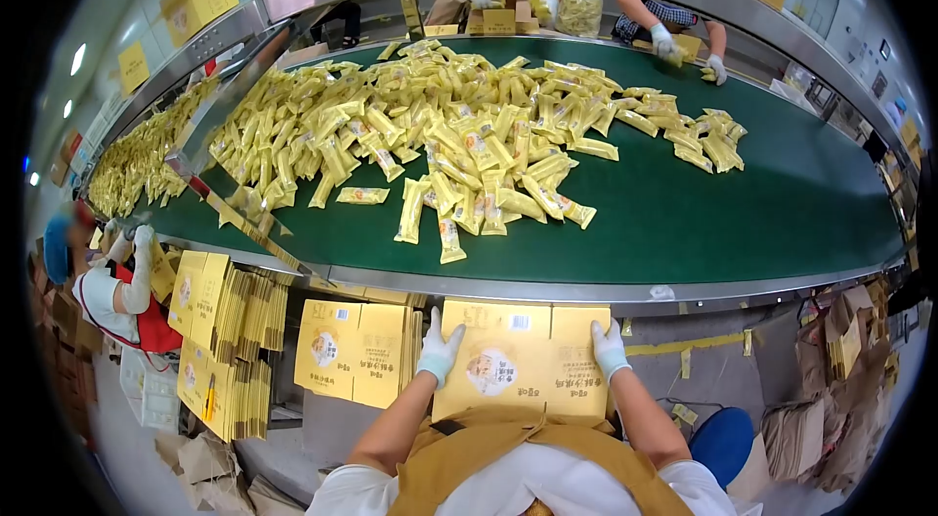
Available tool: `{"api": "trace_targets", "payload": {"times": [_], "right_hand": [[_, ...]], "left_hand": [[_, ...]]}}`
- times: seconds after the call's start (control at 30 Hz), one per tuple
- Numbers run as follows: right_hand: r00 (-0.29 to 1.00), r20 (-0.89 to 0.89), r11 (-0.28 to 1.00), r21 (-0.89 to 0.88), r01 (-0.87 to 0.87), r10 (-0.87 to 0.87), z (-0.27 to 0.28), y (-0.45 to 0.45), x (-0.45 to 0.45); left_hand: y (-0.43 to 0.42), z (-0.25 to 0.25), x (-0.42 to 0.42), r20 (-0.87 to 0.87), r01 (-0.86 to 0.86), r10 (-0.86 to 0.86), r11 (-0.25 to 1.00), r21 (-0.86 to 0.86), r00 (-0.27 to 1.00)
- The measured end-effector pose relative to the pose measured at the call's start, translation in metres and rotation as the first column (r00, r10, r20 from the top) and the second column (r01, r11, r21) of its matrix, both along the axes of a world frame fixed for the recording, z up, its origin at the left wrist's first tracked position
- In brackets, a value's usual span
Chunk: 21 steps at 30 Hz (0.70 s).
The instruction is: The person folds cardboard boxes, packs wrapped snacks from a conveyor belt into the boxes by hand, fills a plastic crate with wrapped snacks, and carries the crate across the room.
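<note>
In front of my body is a flat, folded yellow carton (523, 352), printed with dark characters, a round picture and a barcode. My left hand (442, 348), in a white glove, grips its left edge with the thumb toward the front face. My right hand (610, 350), also gloved, grips the right edge. The carton's lower edge is hidden behind my brown apron (518, 430). Just beyond it runs the green conveyor belt (703, 233), with a large heap of yellow wrapped snack packets (469, 140) on it.
Stacked flat cartons (352, 350) stand to my left, with a taller stack (220, 340) past them. A co-worker in a red apron (151, 321) stands at far left. Across the belt, a co-worker's gloved hands (718, 69) handle packets. A blue stool (721, 446) is at right.
</note>
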State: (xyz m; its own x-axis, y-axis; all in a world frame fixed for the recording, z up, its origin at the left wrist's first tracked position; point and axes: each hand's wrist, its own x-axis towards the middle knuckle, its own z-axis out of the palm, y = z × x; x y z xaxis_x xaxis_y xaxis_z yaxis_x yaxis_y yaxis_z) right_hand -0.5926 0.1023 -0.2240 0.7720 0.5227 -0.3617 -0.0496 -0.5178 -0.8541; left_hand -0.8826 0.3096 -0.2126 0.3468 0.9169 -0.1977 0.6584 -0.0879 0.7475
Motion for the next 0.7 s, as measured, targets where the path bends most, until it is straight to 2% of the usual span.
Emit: {"api": "trace_targets", "payload": {"times": [0.1,0.13,0.23,0.33,0.37,0.43,0.47,0.5,0.53,0.6,0.63,0.67,0.7], "right_hand": [[0.999,0.006,0.998,-0.02,0.052,-0.052,0.009,0.001,-0.008],[0.998,-0.004,0.998,-0.018,0.063,-0.063,0.01,-0.004,-0.012],[0.98,-0.197,0.968,0.247,0.052,-0.003,0.057,-0.02,-0.016],[0.993,-0.062,0.881,0.459,0.118,-0.101,0.114,-0.032,-0.027],[0.991,-0.083,0.809,0.571,0.137,-0.109,0.136,-0.033,-0.028],[0.987,-0.107,0.643,0.749,0.158,-0.118,0.184,-0.029,-0.024],[0.987,-0.075,0.657,0.739,0.151,-0.143,0.187,-0.023,-0.015],[0.98,-0.034,0.667,0.729,0.157,-0.194,0.183,-0.02,-0.003],[0.965,0.012,0.673,0.718,0.174,-0.263,0.177,-0.024,0.008],[0.953,0.208,0.864,0.495,0.091,-0.219,0.16,-0.03,0.014],[0.942,0.193,0.88,0.445,0.164,-0.273,0.155,-0.027,0.01],[0.932,0.17,0.889,0.394,0.233,-0.32,0.151,-0.023,0.005],[0.92,0.185,0.864,0.444,0.236,-0.346,0.154,-0.023,0.002]], "left_hand": [[0.006,0.035,0.001,-0.053,0.017,-0.032,0.966,-0.259,0.998],[0.004,0.034,-0.005,0.059,0.057,-0.045,0.974,-0.219,0.997],[-0.005,0.043,-0.015,0.348,0.142,-0.115,0.988,-0.054,0.931],[-0.024,0.107,-0.018,0.72,0.249,-0.049,0.953,-0.175,0.692],[-0.027,0.127,-0.021,0.74,0.298,0.016,0.909,-0.29,0.673],[-0.028,0.136,-0.035,0.822,0.545,-0.144,0.808,-0.224,0.551],[-0.03,0.141,-0.032,0.862,0.678,-0.224,0.714,-0.173,0.455],[-0.035,0.147,-0.026,0.853,0.746,-0.332,0.659,-0.096,0.403],[-0.041,0.167,-0.015,0.84,0.814,-0.453,0.58,0.024,0.298],[-0.05,0.202,0.016,0.77,0.878,-0.638,0.381,0.291,0.021],[-0.033,0.18,0.019,0.506,0.862,-0.84,0.096,0.498,-0.198],[-0.029,0.176,0.028,0.394,0.836,-0.888,0.018,0.548,-0.239],[-0.025,0.17,0.035,0.278,0.802,-0.919,-0.064,0.593,-0.279]]}}
